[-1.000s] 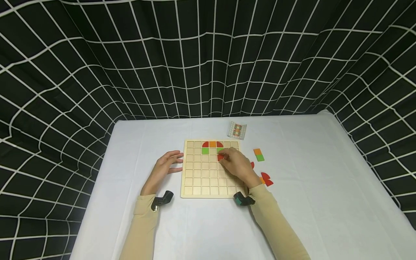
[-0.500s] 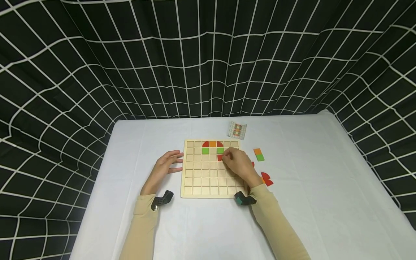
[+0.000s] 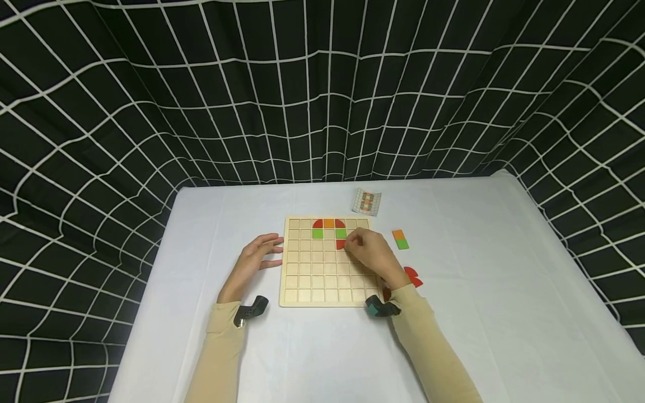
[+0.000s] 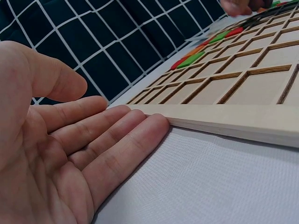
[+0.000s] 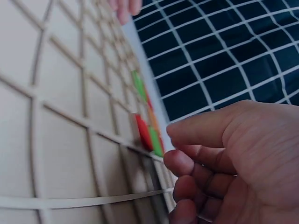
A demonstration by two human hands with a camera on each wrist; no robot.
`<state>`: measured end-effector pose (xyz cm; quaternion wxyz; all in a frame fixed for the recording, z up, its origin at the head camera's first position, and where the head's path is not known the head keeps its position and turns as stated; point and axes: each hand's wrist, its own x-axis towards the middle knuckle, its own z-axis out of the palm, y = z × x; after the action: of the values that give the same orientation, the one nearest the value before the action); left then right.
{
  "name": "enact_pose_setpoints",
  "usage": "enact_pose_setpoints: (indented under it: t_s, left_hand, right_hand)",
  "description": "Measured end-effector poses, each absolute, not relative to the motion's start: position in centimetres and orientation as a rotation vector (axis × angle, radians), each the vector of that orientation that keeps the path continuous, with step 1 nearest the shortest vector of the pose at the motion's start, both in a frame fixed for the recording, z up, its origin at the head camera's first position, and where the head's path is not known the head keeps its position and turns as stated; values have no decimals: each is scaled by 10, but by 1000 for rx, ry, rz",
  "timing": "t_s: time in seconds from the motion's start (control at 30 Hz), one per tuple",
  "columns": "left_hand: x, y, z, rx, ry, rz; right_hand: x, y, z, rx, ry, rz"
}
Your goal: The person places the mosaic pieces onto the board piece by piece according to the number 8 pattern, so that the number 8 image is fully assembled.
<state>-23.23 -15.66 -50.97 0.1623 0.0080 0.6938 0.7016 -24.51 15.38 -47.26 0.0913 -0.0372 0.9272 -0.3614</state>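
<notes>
Our right hand (image 3: 372, 250) has drawn back, uncovering the green square (image 3: 341, 233); its fingers, curled around nothing we can see, sit just beside a red piece (image 3: 340, 244) in the board (image 3: 304, 268), whose edge our left hand (image 3: 254, 257) touches, fingers fairly straight.

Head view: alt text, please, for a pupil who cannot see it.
A right hand hovers over a pale wooden grid board bearing flat red, orange and green tiles; a left hand rests at its left edge. Loose coloured tiles and a printed card lie nearby.
</notes>
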Motion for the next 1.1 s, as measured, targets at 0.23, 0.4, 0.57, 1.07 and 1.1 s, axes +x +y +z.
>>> enact_pose_setpoints:
  t_s: [0.23, 0.4, 0.57, 1.07, 1.1]
  left_hand:
    - [-233, -156, -510, 22, 1971, 2004]
    - [-233, -155, -509, 14, 1971, 2005]
    - [-233, -156, -510, 22, 1987, 1996]
    - [-231, -156, -509, 5, 1979, 2001]
    - [-231, -156, -509, 4, 1980, 1999]
  right_hand:
    - [-244, 165, -451, -127, 2695, -1274]
    - [-241, 178, -434, -131, 2744, -1356]
    - [-239, 194, -420, -44, 2783, -1403]
    - [-239, 231, -418, 214, 2851, -1185]
    - [-240, 232, -420, 186, 2839, -1145]
